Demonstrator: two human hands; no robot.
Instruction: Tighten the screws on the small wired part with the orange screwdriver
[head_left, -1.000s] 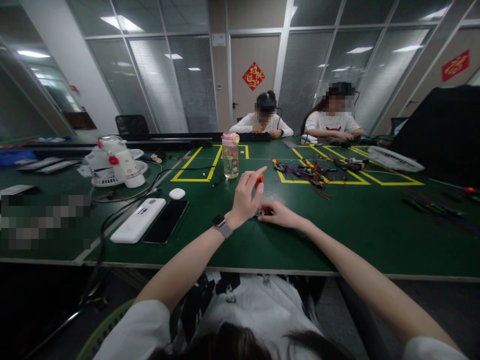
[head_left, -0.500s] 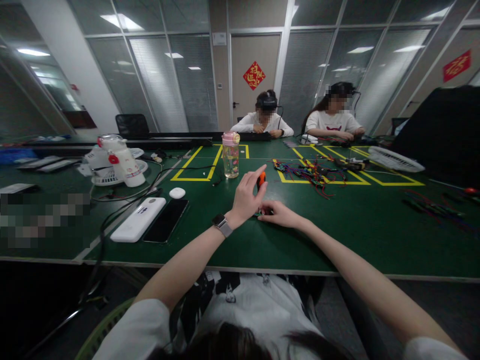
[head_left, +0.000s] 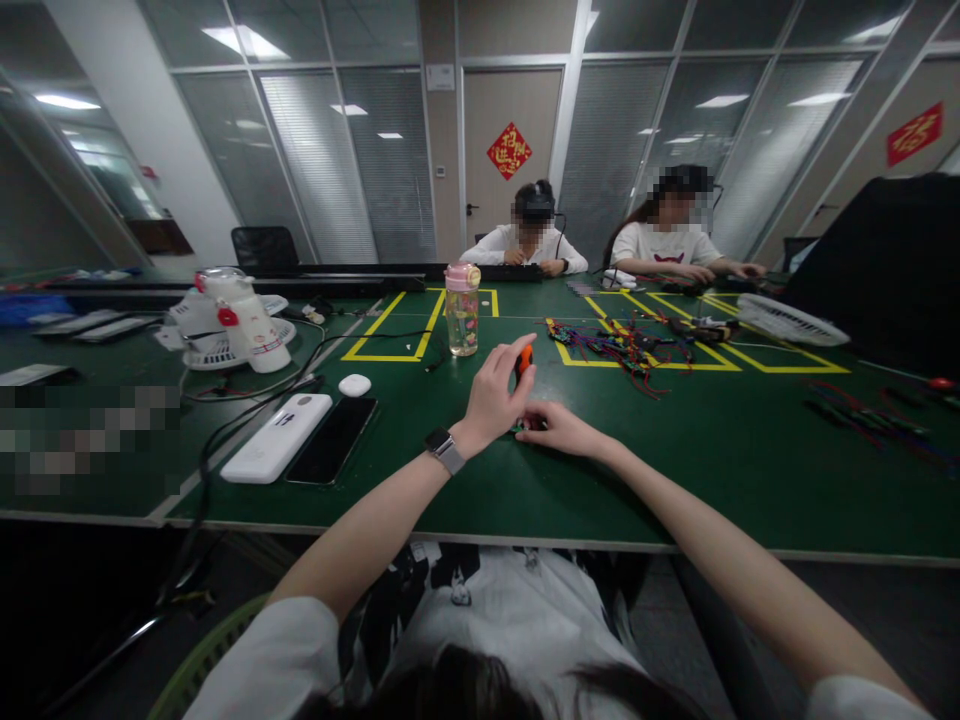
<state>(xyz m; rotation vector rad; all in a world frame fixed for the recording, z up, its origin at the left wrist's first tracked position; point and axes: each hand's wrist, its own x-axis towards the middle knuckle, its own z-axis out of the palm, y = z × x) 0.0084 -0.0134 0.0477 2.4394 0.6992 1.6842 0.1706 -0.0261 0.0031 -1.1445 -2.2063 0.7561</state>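
From where I'm standing, as the desk (head_left: 637, 470) sits, left hand (head_left: 495, 392) is wrapped around an orange handle (head_left: 527, 354); right hand (head_left: 559, 428) pinches a small green part (head_left: 517, 427) low beneath it. Weak pinch could let it skid.

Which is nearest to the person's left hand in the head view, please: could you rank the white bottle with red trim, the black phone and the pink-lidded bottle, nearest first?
1. Pink-lidded bottle: just beyond the left hand, slightly to its left.
2. Black phone: lying flat, on the hand's left.
3. White bottle with red trim: farther left, beyond the phone.
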